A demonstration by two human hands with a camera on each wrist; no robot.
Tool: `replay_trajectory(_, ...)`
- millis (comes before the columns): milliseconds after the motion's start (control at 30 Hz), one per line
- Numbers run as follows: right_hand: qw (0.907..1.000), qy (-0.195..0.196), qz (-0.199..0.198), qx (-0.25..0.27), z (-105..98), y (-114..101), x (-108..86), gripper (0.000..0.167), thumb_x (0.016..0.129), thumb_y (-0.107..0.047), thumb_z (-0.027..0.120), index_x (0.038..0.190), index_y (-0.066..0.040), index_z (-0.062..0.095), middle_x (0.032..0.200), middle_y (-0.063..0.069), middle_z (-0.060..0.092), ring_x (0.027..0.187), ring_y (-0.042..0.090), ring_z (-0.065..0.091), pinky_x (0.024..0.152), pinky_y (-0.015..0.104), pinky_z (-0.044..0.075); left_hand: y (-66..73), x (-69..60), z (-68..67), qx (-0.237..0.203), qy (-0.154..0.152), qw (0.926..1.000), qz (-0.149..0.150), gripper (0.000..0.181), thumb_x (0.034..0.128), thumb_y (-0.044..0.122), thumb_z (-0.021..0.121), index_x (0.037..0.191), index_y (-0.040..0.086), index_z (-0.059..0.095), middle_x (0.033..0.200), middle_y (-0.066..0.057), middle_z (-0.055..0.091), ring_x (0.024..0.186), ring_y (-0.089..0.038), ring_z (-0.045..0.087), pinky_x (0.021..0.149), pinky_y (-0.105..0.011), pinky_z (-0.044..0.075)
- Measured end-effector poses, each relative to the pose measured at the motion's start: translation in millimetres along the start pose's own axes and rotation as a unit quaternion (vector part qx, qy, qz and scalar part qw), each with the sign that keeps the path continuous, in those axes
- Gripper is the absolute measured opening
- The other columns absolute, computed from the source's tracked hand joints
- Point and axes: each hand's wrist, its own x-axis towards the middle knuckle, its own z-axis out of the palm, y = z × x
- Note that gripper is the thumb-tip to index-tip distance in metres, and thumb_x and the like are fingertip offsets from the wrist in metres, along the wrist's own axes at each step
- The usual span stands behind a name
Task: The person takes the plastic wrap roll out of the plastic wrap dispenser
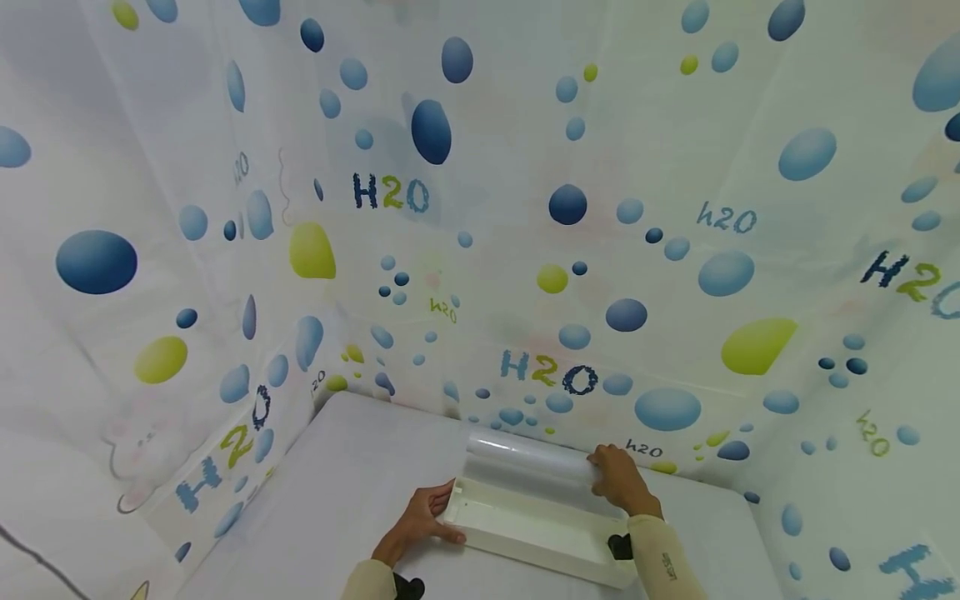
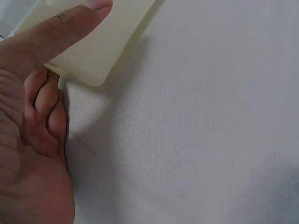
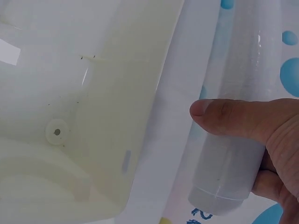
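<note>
A long, shallow cream-white plastic tray (image 1: 540,525) stands at the front of the white surface, its hollow side showing. My left hand (image 1: 420,521) grips its left end; in the left wrist view the thumb (image 2: 70,30) lies along the outside of the tray (image 2: 110,53), fingers curled at the corner. Behind the tray is a roll of clear plastic film (image 1: 525,454). My right hand (image 1: 622,479) holds the roll near its right end. Up close, the right thumb (image 3: 229,116) lies across the roll (image 3: 245,70), fingers curled at its far side. The roll's left end is free of any hand.
A white cloth surface (image 1: 322,467) lies under everything. Around it rise white sheet walls (image 1: 495,242) printed with blue and green drops; the back one comes down just behind the roll. A dark cord (image 1: 37,558) runs at the lower left.
</note>
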Motion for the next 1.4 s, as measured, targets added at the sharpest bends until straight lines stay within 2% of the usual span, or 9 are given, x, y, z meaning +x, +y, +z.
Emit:
replay_trajectory(233,1.0000,0.001,-0.002,-0.006,-0.3,-0.6,1.4,0.048,0.073,0.006,0.094,0.119,0.009,0.079,0.101,0.014,0.075,0.093,0.031,0.066,0.094,0.056,0.063,3.2,-0.4,-0.9,0.005,-0.001,0.9999,0.008,0.119,0.0667,0.018,0.107,0.161,-0.011,0.040,0.165,-0.030,0.044,0.154,-0.047,0.049,0.120,-0.024,0.052)
replay_trajectory(367,0.9999,-0.002,-0.001,-0.011,-1.0,-0.2,2.0,0.049,0.074,0.005,0.094,0.120,0.010,0.079,0.102,0.015,0.075,0.094,0.032,0.067,0.095,0.056,0.062,10.8,-2.4,-0.7,0.010,-0.002,0.9998,0.018,0.114,0.0702,0.008,0.104,0.160,-0.015,0.038,0.164,-0.033,0.043,0.153,-0.050,0.048,0.123,-0.032,0.051)
replay_trajectory(433,0.9999,-0.004,0.001,-0.011,0.3,1.1,1.6,0.049,0.074,0.004,0.095,0.120,0.009,0.079,0.103,0.014,0.075,0.095,0.032,0.067,0.097,0.057,0.061,8.0,-1.4,-1.2,-0.001,-0.003,0.9998,0.021,0.115,0.0701,0.012,0.105,0.159,-0.015,0.038,0.164,-0.034,0.042,0.153,-0.052,0.048,0.123,-0.033,0.051)
replay_trajectory(567,0.9998,-0.008,0.003,-0.018,3.3,2.2,0.9,0.049,0.073,0.002,0.097,0.119,0.008,0.080,0.104,0.014,0.076,0.096,0.032,0.067,0.097,0.056,0.061,-8.1,3.8,-4.3,-0.022,-0.013,0.9990,0.038,0.123,0.0661,0.025,0.108,0.159,-0.016,0.038,0.163,-0.035,0.042,0.151,-0.052,0.049,0.119,-0.024,0.053)
replay_trajectory(667,0.9996,-0.013,0.005,-0.023,3.6,1.2,0.3,0.049,0.073,0.001,0.098,0.119,0.008,0.080,0.105,0.012,0.076,0.096,0.030,0.067,0.097,0.055,0.062,-12.1,4.5,-5.7,-0.024,-0.018,0.9981,0.053,0.123,0.0662,0.026,0.108,0.158,-0.018,0.038,0.162,-0.037,0.042,0.150,-0.051,0.050,0.118,-0.022,0.054)
replay_trajectory(900,0.9997,-0.013,0.007,-0.021,8.0,3.3,-1.9,0.051,0.072,0.001,0.098,0.119,0.007,0.080,0.106,0.012,0.075,0.098,0.031,0.067,0.099,0.055,0.061,-5.2,0.2,-3.6,-0.019,-0.010,0.9993,0.030,0.117,0.0690,0.020,0.106,0.159,-0.014,0.040,0.163,-0.031,0.045,0.150,-0.039,0.056,0.117,-0.021,0.054)
replay_trajectory(1067,0.9997,-0.011,0.005,-0.021,9.3,3.9,-3.2,0.051,0.071,0.001,0.099,0.118,0.006,0.081,0.104,0.011,0.076,0.096,0.029,0.066,0.098,0.055,0.062,5.5,-3.8,0.2,-0.003,-0.004,0.9998,0.019,0.112,0.0713,0.008,0.103,0.159,-0.015,0.038,0.163,-0.032,0.043,0.152,-0.042,0.053,0.121,-0.024,0.052)
replay_trajectory(1167,0.9998,-0.009,0.001,-0.020,10.9,5.0,-3.7,0.051,0.070,0.001,0.099,0.117,0.006,0.081,0.102,0.010,0.075,0.094,0.028,0.066,0.095,0.054,0.062,9.2,-5.1,1.3,0.006,-0.001,0.9998,0.021,0.111,0.0718,0.007,0.103,0.159,-0.016,0.037,0.163,-0.033,0.043,0.152,-0.047,0.051,0.122,-0.028,0.052)
replay_trajectory(1400,0.9998,-0.018,0.004,-0.006,14.0,6.2,-3.8,0.052,0.070,0.002,0.099,0.118,0.008,0.080,0.100,0.010,0.074,0.091,0.026,0.063,0.092,0.053,0.061,3.3,-3.6,-0.8,0.000,-0.011,0.9994,0.034,0.113,0.0725,0.014,0.104,0.158,-0.017,0.037,0.162,-0.033,0.045,0.150,-0.036,0.058,0.118,-0.021,0.053)
